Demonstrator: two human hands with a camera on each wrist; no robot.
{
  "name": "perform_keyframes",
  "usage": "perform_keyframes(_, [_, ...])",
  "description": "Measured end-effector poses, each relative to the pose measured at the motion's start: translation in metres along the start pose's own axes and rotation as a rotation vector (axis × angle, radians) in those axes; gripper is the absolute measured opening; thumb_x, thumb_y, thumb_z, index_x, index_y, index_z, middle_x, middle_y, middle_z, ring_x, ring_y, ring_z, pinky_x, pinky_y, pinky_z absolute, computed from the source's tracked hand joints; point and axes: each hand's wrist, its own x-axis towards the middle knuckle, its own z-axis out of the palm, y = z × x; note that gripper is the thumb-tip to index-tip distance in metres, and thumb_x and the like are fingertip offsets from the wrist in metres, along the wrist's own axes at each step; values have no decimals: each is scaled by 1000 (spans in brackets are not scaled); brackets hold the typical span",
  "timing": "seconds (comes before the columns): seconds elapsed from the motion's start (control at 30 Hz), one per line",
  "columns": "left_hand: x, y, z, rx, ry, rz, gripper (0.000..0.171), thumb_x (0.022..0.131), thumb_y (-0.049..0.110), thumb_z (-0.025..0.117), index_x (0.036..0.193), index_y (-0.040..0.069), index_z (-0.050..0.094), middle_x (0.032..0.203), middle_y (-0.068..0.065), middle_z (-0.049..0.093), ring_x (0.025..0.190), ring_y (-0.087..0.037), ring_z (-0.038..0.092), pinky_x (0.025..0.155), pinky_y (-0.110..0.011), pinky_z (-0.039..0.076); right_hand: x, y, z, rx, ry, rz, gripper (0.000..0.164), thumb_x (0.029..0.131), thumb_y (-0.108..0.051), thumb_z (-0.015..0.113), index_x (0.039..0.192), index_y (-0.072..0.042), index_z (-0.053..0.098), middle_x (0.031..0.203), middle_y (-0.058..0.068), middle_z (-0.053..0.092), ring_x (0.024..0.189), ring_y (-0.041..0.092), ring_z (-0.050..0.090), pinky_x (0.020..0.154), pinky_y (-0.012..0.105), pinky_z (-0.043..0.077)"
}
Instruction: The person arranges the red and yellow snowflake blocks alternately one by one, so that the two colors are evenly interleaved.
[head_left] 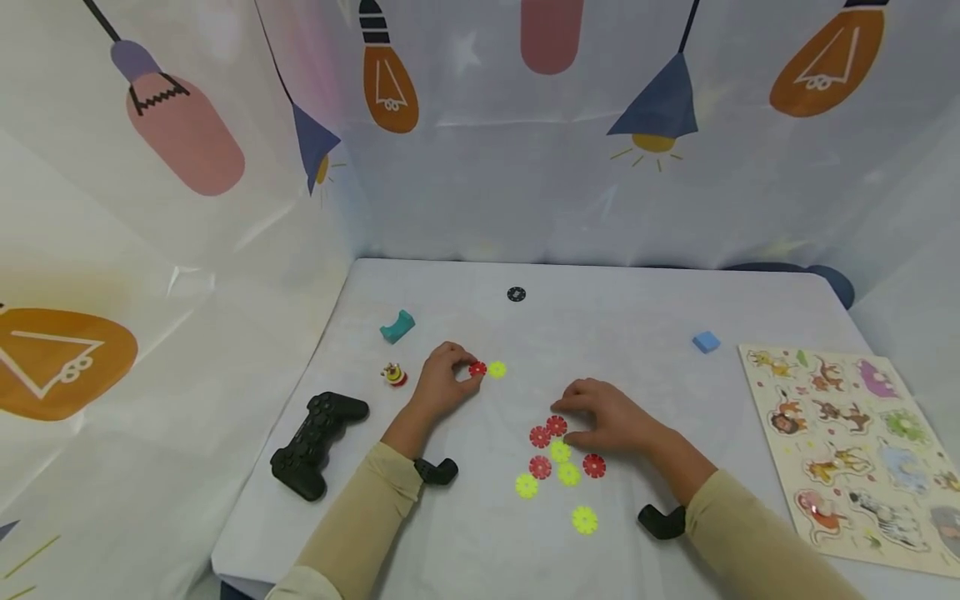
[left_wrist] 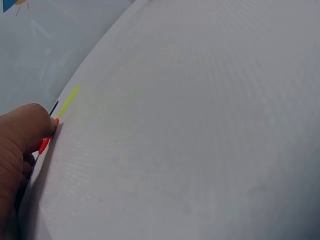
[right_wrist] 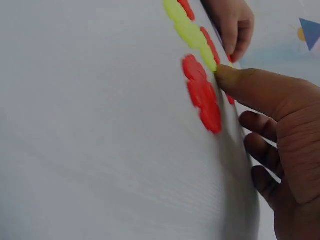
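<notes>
My left hand [head_left: 441, 385] pinches a red notched plastic disc [head_left: 477, 368] between thumb and index finger, low over the table. A yellow notched disc [head_left: 497, 369] lies right beside that red one. In the left wrist view the red disc [left_wrist: 46, 142] is partly hidden behind the thumb. My right hand [head_left: 617, 417] hovers at a loose group of red and yellow discs, thumb and index finger apart. Its thumb tip is right at the edge of a yellow disc [head_left: 560, 451], and the index fingertip is near a red disc [head_left: 557, 425].
Left of the hands are a black game controller [head_left: 318, 446], a small yellow-and-red figure [head_left: 393, 374] and a teal block [head_left: 397, 327]. A black round chip [head_left: 516, 294] lies at the back. On the right are a blue block [head_left: 706, 342] and an animal puzzle board [head_left: 783, 450].
</notes>
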Motion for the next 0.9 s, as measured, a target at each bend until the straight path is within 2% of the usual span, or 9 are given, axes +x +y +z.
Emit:
perform_keyframes(0.17, [0, -2, 1, 1, -10, -19, 26, 81, 26, 80, 102, 14, 72, 105, 5, 56, 101, -13, 54, 91, -33, 49, 3, -1, 7, -23, 84, -99, 30, 81, -31, 81, 108, -24, 74, 103, -11, 58, 96, 6, 52, 82, 34, 47])
perform_keyframes(0.3, [0, -1, 1, 10, -13, -26, 26, 82, 27, 80, 103, 15, 72, 107, 5, 56, 102, -13, 54, 91, -32, 49, 5, -2, 9, -27, 122, -110, 26, 79, -30, 83, 102, -24, 72, 98, -12, 58, 93, 5, 52, 81, 35, 48])
perform_keyframes(0.37, [0, -1, 1, 10, -12, -21, 26, 81, 26, 80, 103, 14, 72, 107, 4, 56, 102, -14, 54, 92, -34, 49, 7, -2, 9, -28, 126, -83, 27, 78, -31, 83, 101, -25, 71, 98, -14, 57, 92, 5, 52, 82, 34, 49])
perform_keyframes(0.47, [1, 0, -1, 9, -12, -15, 26, 81, 26, 80, 102, 14, 72, 107, 4, 56, 102, -15, 54, 92, -35, 49, 16, -2, 7, 2, 143, 13, 28, 77, -32, 83, 100, -25, 69, 98, -15, 57, 92, 5, 53, 81, 33, 51])
perform_keyframes(0.6, [3, 0, -2, 22, -11, -18, 26, 81, 27, 80, 103, 15, 71, 108, 4, 56, 103, -14, 54, 92, -34, 48, 47, -2, 4, 35, 206, 136, 28, 78, -31, 83, 100, -22, 70, 97, -11, 57, 89, 9, 53, 78, 32, 51])
perform_keyframes(0.67, [3, 0, -2, 24, -12, -22, 26, 81, 27, 80, 103, 15, 71, 108, 5, 55, 103, -14, 53, 92, -34, 48, 66, -2, 5, 13, 216, 167, 28, 79, -31, 81, 102, -19, 71, 97, -8, 56, 87, 11, 53, 76, 31, 51])
perform_keyframes(0.8, [1, 1, -1, 14, -20, -39, 26, 82, 28, 79, 104, 16, 71, 108, 6, 55, 103, -13, 53, 93, -35, 48, 93, -1, 10, -44, 159, 224, 29, 83, -31, 76, 107, -14, 72, 99, -5, 56, 84, 12, 53, 75, 30, 50])
perform_keyframes(0.9, [0, 3, 1, 7, -24, -37, 26, 82, 28, 79, 104, 16, 71, 108, 6, 55, 104, -13, 53, 93, -34, 47, 101, -1, 12, -89, 116, 241, 30, 84, -33, 75, 108, -14, 73, 100, -3, 57, 85, 13, 55, 76, 30, 50])
